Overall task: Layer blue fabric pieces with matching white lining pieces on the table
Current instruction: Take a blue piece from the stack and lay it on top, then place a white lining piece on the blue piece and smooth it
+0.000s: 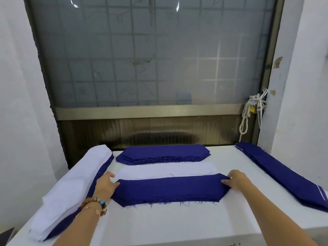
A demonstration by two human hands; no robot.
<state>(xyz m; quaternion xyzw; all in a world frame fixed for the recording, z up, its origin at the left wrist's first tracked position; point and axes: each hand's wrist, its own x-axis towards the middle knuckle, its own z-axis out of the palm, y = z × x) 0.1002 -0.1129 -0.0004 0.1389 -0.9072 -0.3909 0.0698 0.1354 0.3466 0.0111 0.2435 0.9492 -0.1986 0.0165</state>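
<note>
Blue woven fabric piece (170, 189), long with clipped corners and a frayed near edge, flat on white table (159, 226) | left hand (106, 183) pinches its left end | right hand (237, 180) pinches its right end | smooth white lining piece (166, 169) lies just behind, touching

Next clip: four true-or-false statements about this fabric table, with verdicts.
1. The left hand and right hand each hold an end of the front blue piece. True.
2. The beaded bracelet is on the right wrist. False: it is on the left wrist.
3. A white lining piece lies just behind that blue piece. True.
4. The stack on the far right is white. False: the right stack is blue; the white stack lies left.
</note>
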